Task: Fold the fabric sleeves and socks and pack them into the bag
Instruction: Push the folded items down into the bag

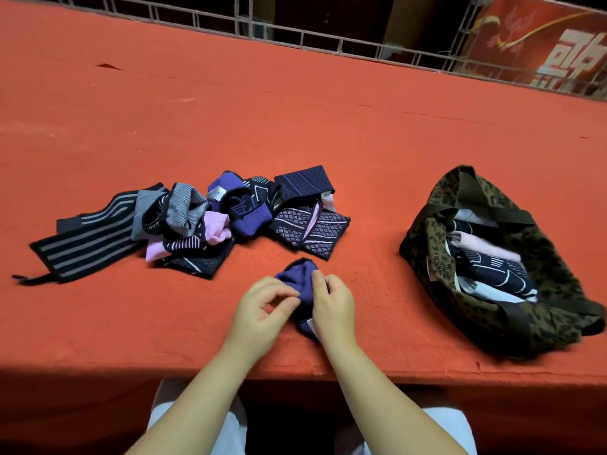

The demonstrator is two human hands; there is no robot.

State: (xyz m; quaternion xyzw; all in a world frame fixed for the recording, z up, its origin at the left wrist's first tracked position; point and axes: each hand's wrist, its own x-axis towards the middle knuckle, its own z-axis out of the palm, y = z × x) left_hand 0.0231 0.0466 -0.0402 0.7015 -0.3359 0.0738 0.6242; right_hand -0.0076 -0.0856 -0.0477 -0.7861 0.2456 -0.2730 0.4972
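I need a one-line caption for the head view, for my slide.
Both hands fold a purple piece on the red table, between unfolded pile and leopard-print bag.

Left hand (262,307) and right hand (331,307) pinching purple sock (297,279), sock pile (184,221) beyond, leopard-print bag (538,323) right

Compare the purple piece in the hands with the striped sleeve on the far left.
The purple piece is plain and bunched; the striped sleeve has grey stripes on black and lies stretched out. Both hands, left and right, grip the purple piece; nothing touches the striped sleeve. Both are on the red table.
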